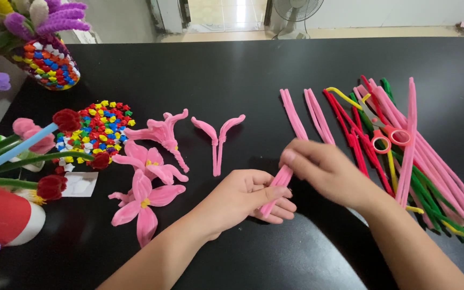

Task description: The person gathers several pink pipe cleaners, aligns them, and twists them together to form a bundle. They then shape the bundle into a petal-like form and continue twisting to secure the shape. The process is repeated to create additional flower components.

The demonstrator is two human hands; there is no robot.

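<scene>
Two hands, left (245, 196) and right (323, 169), are seen. Three finished pink flowers (146, 201) and one petal pair (218, 137) are counted left of the grip; one pair of scissors (390, 137) right.

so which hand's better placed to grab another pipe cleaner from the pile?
Probably right. The right hand lies beside the pipe cleaner pile; the left hand grips the folded pink pipe cleaner.
</scene>
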